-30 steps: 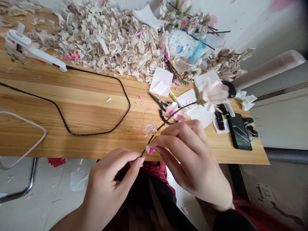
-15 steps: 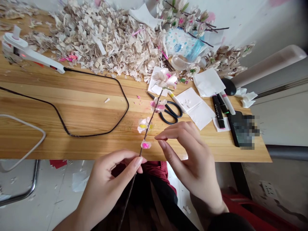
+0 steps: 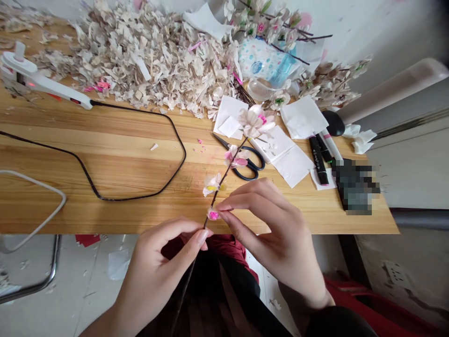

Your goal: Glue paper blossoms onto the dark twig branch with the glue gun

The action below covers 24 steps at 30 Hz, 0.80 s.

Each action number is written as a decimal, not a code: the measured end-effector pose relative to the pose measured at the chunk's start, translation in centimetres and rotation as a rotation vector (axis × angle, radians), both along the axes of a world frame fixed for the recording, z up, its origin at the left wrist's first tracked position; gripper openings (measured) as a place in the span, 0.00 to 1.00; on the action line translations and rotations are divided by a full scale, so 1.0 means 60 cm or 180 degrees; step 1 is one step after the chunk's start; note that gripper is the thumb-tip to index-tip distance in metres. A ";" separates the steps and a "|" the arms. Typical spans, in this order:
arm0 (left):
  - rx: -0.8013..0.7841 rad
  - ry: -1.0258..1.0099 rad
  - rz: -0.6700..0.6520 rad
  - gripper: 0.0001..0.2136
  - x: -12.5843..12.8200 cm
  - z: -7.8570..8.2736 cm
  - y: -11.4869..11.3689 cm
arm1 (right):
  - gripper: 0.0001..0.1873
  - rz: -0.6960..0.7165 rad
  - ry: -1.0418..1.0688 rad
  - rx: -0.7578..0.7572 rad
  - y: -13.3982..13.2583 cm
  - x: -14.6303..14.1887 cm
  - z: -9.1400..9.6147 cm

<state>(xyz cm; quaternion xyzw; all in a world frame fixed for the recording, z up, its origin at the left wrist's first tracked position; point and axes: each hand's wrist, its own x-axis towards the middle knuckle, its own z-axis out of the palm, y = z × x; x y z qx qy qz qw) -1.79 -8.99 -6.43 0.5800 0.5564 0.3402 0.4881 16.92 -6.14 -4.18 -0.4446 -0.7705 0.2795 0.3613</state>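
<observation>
Between thumb and fingers, my left hand point(image 3: 171, 252) pinches a thin brown flower branch point(image 3: 224, 177), which leans up and to the right over the table edge. Along it sit several artificial blossoms: a large pale one point(image 3: 256, 121) at the tip, a pink one point(image 3: 236, 157), a white and yellow one point(image 3: 211, 185), and a small pink-centred flower point(image 3: 213, 214) lowest, just above my left fingers. My right hand point(image 3: 273, 229) is closed in a pinch at the right edge of that lowest flower, thumb and index finger on its petal.
Scissors point(image 3: 250, 164) lie behind the branch, near white paper sheets point(image 3: 293, 164) and black markers point(image 3: 318, 161). A large heap of pale petals point(image 3: 150, 61) covers the back. At left are a white corded tool point(image 3: 52, 84) and its black cable point(image 3: 140, 199). More flower branches point(image 3: 280, 28) lie back right.
My right hand has moved left and pinched the lowest flower's petal. The branch tip has swung to the right, while my left hand keeps its hold.
</observation>
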 end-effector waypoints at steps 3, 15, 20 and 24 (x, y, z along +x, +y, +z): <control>0.0084 0.0085 0.0002 0.06 0.001 0.003 0.000 | 0.05 0.0012 -0.0109 0.0077 0.001 0.000 0.002; 0.0194 0.0133 0.0021 0.07 0.005 0.009 0.003 | 0.05 -0.0005 -0.0119 0.0053 0.001 -0.005 0.001; 0.0190 0.0143 0.0040 0.07 0.004 0.008 0.001 | 0.04 0.0016 -0.0081 -0.0082 0.002 -0.005 0.001; 0.0209 0.0140 0.0026 0.07 0.004 0.008 0.001 | 0.04 -0.0025 -0.0052 -0.0122 0.002 -0.005 0.002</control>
